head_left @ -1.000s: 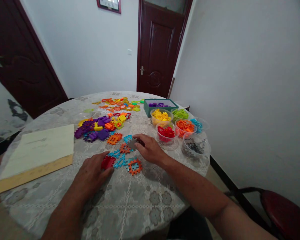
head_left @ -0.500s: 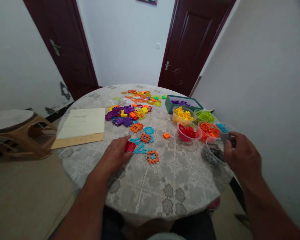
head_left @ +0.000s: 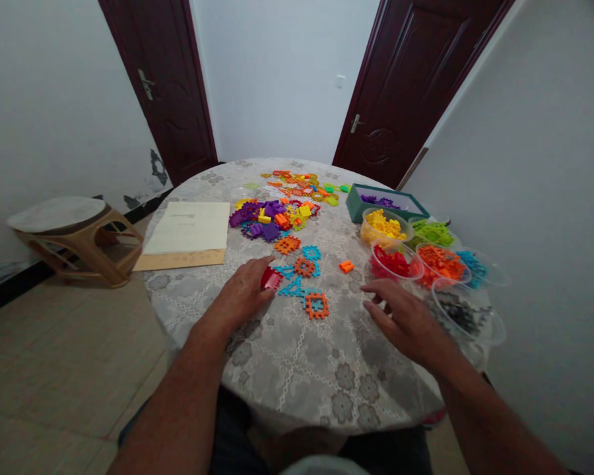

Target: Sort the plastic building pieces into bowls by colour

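left hand (head_left: 242, 293): fingers clasped on red piece (head_left: 272, 278), mid table (head_left: 287, 369), beside the blue and orange flats. right hand (head_left: 406, 318): fingers spread, empty, near red bowl (head_left: 375, 251); bowls sorted by colour along right edge.

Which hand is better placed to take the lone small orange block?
Probably right: right hand open, empty, near the small orange plastic block; left hand touches a red plastic piece.

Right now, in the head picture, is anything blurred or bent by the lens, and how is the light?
Head view: strong wide-angle bending, so the left-side door and right-side door lean outward. Head view: the light is soft and even, with only faint shadow beside the left hand and right hand. Head view: the loose pieces at centre are fairly sharp, and the clear bowls show no strong glare.
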The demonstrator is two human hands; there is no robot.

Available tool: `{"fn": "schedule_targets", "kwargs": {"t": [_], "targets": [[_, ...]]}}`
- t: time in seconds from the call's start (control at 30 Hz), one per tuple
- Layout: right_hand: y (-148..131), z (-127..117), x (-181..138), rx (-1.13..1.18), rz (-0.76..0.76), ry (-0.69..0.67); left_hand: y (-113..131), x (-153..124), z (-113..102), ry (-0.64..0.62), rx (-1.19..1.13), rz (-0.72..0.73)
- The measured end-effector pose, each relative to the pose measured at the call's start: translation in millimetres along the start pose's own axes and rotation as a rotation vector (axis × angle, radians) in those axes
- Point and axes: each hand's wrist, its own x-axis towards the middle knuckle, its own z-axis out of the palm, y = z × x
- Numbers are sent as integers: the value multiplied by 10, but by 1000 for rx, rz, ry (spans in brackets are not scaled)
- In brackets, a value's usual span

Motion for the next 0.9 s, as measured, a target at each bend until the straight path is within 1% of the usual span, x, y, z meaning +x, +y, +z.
{"fn": "schedule_targets", "kwargs": {"t": [0.07, 0.13, 0.2, 0.3, 0.4, 0.5, 0.73, 0.9], "targets": [[-164, 163, 158, 71, -57, -115, -5, -3, 5, 1, -12, 2], [-266, 317, 285, 82, -79, -184, -1, -9, 10, -1, -22, 12], [-313, 459, 372, 55, -70, -223, 5, -18, 19, 8, -31, 32], [-303, 646, 427, 53, -44, -244, 4, -32, 36, 32, -47, 63], [-231, 788, 423, 148, 3, -193, -2, -47, 46, 39, -67, 90], [-149, 867, 420, 254, 79, -116, 2, -61, 34, 49, -77, 85], [-13, 904, 474, 473, 238, -112, 84, -83, -9, 61, -102, 52], [-23, 911, 496, 634, 321, -2, 222, -87, -4, 85, -194, 126]]}}
